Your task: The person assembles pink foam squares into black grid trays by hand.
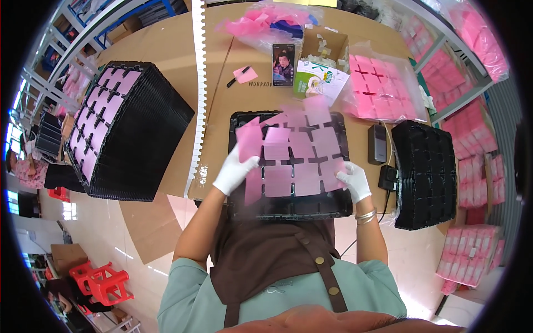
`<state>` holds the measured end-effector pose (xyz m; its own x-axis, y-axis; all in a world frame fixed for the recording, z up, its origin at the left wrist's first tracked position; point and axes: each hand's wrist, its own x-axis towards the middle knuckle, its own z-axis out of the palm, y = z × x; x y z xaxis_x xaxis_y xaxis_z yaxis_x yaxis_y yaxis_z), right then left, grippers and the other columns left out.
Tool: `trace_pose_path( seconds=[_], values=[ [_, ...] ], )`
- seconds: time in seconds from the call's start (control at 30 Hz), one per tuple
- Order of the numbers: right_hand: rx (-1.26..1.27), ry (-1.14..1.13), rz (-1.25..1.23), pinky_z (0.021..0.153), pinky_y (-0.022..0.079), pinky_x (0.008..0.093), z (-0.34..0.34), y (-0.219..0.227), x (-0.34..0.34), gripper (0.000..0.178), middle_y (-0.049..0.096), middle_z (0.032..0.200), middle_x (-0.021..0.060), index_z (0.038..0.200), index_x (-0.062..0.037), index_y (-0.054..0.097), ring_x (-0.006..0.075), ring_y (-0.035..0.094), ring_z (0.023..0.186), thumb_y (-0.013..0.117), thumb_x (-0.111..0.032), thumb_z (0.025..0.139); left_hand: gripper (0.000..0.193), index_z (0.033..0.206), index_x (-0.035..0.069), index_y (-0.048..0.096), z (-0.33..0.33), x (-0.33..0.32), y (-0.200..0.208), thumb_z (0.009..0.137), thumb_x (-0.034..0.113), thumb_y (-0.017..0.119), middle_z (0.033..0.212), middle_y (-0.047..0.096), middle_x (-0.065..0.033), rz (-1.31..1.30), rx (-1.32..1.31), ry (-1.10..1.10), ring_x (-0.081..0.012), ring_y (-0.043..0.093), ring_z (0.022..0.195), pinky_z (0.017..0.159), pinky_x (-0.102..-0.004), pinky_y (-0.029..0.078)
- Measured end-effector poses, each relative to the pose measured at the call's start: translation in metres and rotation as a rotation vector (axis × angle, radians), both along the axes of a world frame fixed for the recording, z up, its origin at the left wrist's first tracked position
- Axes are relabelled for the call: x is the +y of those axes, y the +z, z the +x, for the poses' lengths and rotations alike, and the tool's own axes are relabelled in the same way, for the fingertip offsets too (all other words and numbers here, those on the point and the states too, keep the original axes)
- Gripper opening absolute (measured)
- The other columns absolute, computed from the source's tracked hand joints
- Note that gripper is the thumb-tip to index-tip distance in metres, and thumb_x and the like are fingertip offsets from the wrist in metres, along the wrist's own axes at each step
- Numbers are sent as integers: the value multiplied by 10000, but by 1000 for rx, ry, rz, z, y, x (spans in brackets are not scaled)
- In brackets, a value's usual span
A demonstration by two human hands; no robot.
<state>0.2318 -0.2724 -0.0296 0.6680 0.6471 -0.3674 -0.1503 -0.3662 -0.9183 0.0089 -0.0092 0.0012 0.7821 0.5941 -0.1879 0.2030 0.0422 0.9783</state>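
Observation:
A thin pink die-cut sheet (293, 177) with cross-shaped cutouts is spread between my two white-gloved hands, its far part smeared by motion. At its left side, my left hand (235, 169) pinches the edge, where a pink flap folds up. My right hand (353, 180) grips the sheet's near right edge, thumb and fingers closed on it. Beneath the sheet lies a black plastic tray (288, 211) on the cardboard-covered table; the sheet hides most of its inside. Whether sheet and tray touch, I cannot tell.
At left leans a tall stack of black trays (150, 133) topped with pink sheets; more black trays (425, 175) stand right. Beyond are a phone (283, 65), cutter knife (237, 76), open carton (327, 47) and bagged pink sheets (383, 91). A grey device (377, 144) and cable sit right.

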Motion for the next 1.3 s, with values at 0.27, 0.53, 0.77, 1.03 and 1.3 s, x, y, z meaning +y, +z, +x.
trace_pose_path(
  seconds=[0.27, 0.53, 0.77, 1.03, 1.3],
  values=[
    [96, -71, 36, 474, 452, 189, -35, 7, -25, 262, 631, 788, 36, 1058, 19, 589, 79, 575, 600, 609, -2, 797, 520, 1330, 53, 390, -38, -11, -13, 931, 366, 506, 1044, 576, -83, -547, -14, 181, -152, 608, 793, 688, -268, 498],
    [89, -30, 101, 542, 468, 188, -34, 5, -23, 382, 616, 794, 20, 1182, 11, 532, 68, 565, 618, 555, 43, 802, 512, 1354, 105, 423, 3, -15, 11, 872, 136, 593, 1023, 573, -26, -55, -91, 26, -50, 506, 717, 616, -213, 461],
    [84, -40, 52, 568, 459, 182, -40, 11, -27, 430, 599, 809, 2, 1229, 8, 509, 53, 546, 635, 563, 33, 803, 477, 1330, 50, 420, -13, 4, -5, 888, 153, 567, 985, 599, -59, -79, 55, 85, -72, 517, 618, 551, -217, 464],
    [100, -85, 138, 575, 459, 182, -43, 10, -31, 385, 628, 890, 31, 1194, 34, 524, 58, 566, 674, 581, -8, 816, 754, 1456, 78, 59, -59, -21, -21, 904, 201, 558, 1260, 440, -168, -287, -15, 277, -182, 599, 890, 730, -307, 529],
    [142, -40, 116, 555, 453, 175, -48, 8, -40, 429, 630, 910, 41, 1233, 38, 481, 59, 570, 687, 583, -19, 821, 778, 1352, 71, 339, -63, -47, -21, 692, 131, 746, 1317, 368, -257, 840, 371, 228, -356, 484, 1117, 893, -441, 433]
  ],
)
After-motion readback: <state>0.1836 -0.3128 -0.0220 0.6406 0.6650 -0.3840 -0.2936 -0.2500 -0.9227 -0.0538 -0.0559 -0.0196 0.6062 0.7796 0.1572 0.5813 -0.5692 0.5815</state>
